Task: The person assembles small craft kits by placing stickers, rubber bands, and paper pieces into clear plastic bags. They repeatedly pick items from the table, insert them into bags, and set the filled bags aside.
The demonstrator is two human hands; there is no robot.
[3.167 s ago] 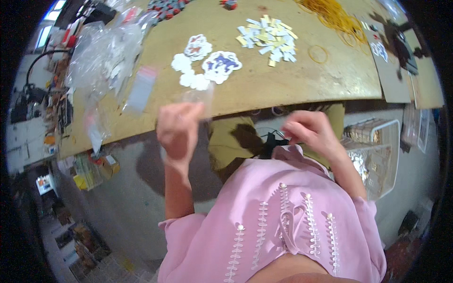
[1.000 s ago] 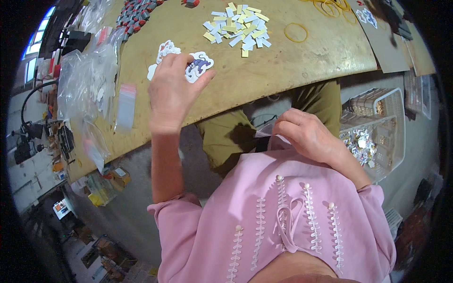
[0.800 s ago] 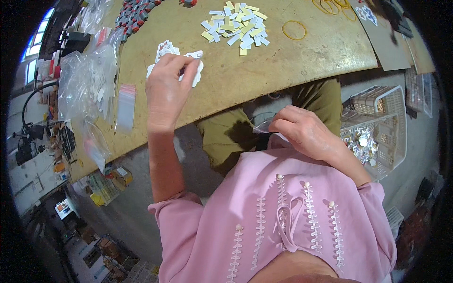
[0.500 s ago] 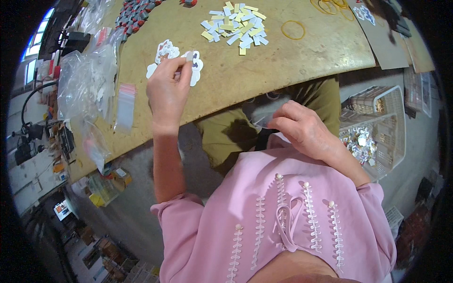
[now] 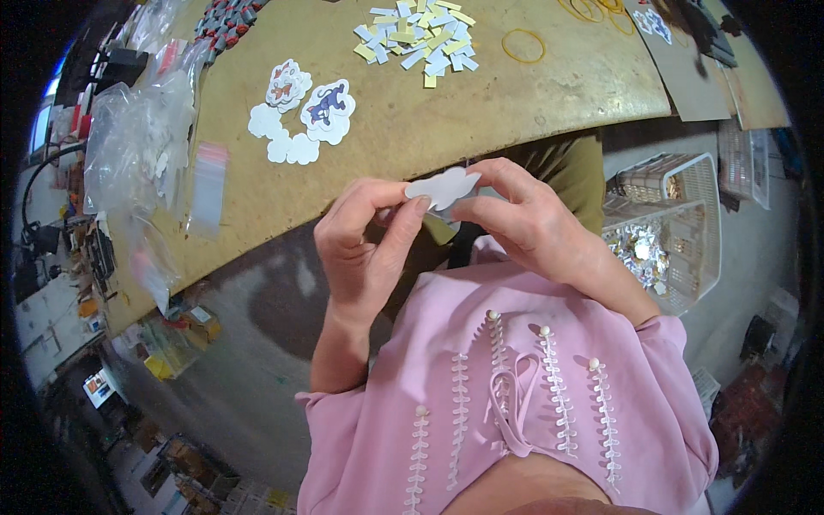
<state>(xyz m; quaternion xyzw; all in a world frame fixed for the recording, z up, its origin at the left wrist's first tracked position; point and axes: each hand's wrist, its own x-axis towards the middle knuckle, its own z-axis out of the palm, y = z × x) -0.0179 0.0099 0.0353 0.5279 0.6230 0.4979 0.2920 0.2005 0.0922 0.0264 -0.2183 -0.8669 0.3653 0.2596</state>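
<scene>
Both my hands meet over my lap, just off the table's near edge. My left hand [image 5: 365, 236] is closed, pinching a white cloud-edged paper cutout [image 5: 442, 187] between thumb and fingers. My right hand [image 5: 532, 215] is closed too, at the cutout's other end, on a small clear plastic bag [image 5: 445, 215] mostly hidden beneath the cutout. On the table beyond lie a cutout with a dark blue cartoon figure [image 5: 328, 112], a few with a reddish-brown figure [image 5: 287, 86], and blank white ones [image 5: 292, 148].
Yellow and white strips [image 5: 421, 39] form a heap on the table [image 5: 386, 120], beside a yellow rubber band [image 5: 524, 45]. Grey-red pieces [image 5: 227, 26] sit far left. Zip bags [image 5: 209, 189] and a large clear bag [image 5: 129, 154] lie left. Plastic baskets [image 5: 704, 223] stand right.
My left hand has come back from the cutouts on the table to my lap, bringing a white one. My right hand has risen slightly toward it with the clear bag.
</scene>
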